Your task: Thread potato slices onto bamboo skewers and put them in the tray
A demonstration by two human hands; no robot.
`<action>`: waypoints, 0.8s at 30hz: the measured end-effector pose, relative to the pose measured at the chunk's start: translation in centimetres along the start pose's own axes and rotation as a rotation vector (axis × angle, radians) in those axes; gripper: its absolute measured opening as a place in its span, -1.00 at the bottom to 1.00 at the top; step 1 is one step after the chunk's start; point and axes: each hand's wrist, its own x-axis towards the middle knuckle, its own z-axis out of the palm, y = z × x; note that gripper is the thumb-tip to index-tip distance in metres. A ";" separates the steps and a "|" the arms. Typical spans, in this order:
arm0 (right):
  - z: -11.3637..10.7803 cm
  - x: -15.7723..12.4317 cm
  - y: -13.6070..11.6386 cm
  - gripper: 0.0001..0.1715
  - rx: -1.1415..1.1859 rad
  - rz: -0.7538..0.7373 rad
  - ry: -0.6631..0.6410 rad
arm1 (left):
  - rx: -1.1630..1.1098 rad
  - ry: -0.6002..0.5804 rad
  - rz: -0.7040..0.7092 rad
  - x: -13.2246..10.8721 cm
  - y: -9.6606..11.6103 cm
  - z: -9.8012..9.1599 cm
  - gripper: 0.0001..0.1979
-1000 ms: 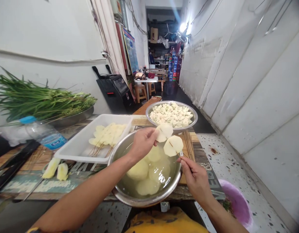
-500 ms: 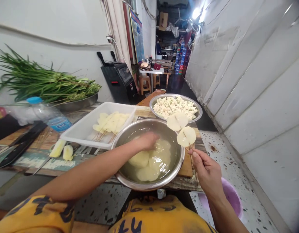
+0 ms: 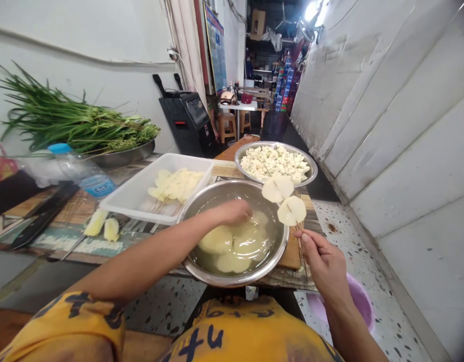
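Note:
My left hand (image 3: 234,211) reaches into a steel bowl (image 3: 201,269) of water that holds several pale potato slices (image 3: 216,240). Its fingers dip among the slices near the far side, and I cannot see whether they grip one. My right hand (image 3: 322,261) is closed on a thin wooden skewer (image 3: 292,223) held over the bowl's right rim. Two potato slices (image 3: 284,200) are threaded on that skewer.
A white tray (image 3: 120,203) with several skewered slices sits left of the bowl. Behind is a steel bowl of cauliflower (image 3: 273,162). Green stalks (image 3: 73,125), a water bottle (image 3: 81,173), potato pieces (image 3: 103,226) and a knife (image 3: 39,218) lie left. A pink bucket (image 3: 358,301) stands on the floor.
My left hand let go of the upper slice on the skewer and went down into the water bowl. My right hand kept the skewer and drifted slightly right.

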 end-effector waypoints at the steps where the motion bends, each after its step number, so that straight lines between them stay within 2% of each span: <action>1: -0.1 -0.1 0.0 -0.70 0.007 0.004 0.009 | -0.004 0.020 0.000 0.2 -0.1 -0.4 -0.86; 4: -0.5 -0.3 0.0 -0.69 0.000 0.010 0.006 | -0.137 0.149 -0.115 0.6 -0.5 -1.9 -0.81; 8: -0.6 -0.5 -0.1 -0.70 -0.103 -0.044 -0.075 | -0.848 0.341 -0.365 0.6 -0.2 -3.2 -0.94; 11: -0.4 -0.4 -0.1 -0.69 -0.168 -0.118 -0.158 | -1.151 0.425 -0.357 0.2 0.5 -3.5 -0.95; 14: -0.1 -0.4 -0.2 -0.68 -0.203 -0.133 -0.164 | -1.218 0.552 -0.315 0.0 1.1 -3.5 -0.90; 18: 0.0 -0.3 -0.1 -0.66 -0.246 -0.150 -0.140 | -1.151 0.688 -0.314 0.1 1.0 -3.4 -0.84; 24: -0.2 -0.3 -0.1 -0.66 -0.269 -0.155 -0.149 | -1.137 0.759 -0.251 0.2 0.6 -3.1 -0.79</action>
